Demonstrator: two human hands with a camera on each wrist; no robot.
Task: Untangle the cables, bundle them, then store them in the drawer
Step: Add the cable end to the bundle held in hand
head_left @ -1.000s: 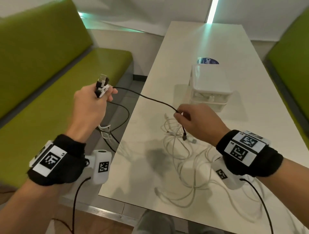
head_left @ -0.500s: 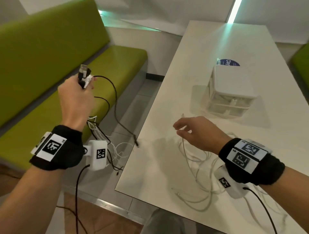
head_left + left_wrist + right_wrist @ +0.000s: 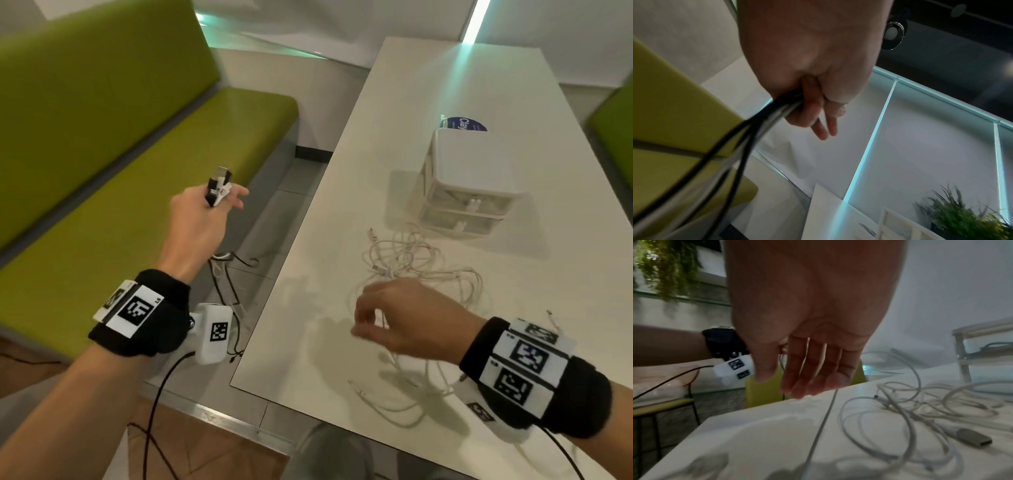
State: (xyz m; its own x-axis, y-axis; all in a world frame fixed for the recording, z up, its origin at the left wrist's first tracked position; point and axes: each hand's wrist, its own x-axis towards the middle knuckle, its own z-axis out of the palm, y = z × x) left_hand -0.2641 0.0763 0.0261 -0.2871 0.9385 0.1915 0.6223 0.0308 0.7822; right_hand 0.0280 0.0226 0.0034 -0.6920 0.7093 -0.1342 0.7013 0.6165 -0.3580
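Observation:
My left hand [image 3: 205, 219] is held out past the table's left edge, over the floor. It grips the plug ends [image 3: 219, 186] of a black cable and a white cable. Their strands [image 3: 756, 129] come out of the curled fingers and hang in loops [image 3: 222, 274] below the wrist. A tangle of white cables [image 3: 411, 260] lies on the white table [image 3: 445, 85]. Just above its near side hovers my right hand [image 3: 404, 322], its fingers [image 3: 807, 369] loose and nearly straight. A thin white strand runs between thumb and forefinger, with no clear pinch. The small white drawer unit [image 3: 469, 178] stands behind the tangle, drawers closed.
A green bench [image 3: 137, 171] runs along the left, with a strip of tiled floor between it and the table. A round blue-labelled item [image 3: 467, 124] lies behind the drawer unit. A silver USB plug [image 3: 974, 437] rests on the table among the white loops.
My right hand has let go of the black cable, whose free end fell off the table and now hangs from my left hand. The right hand then lifted a white strand and lowered again.

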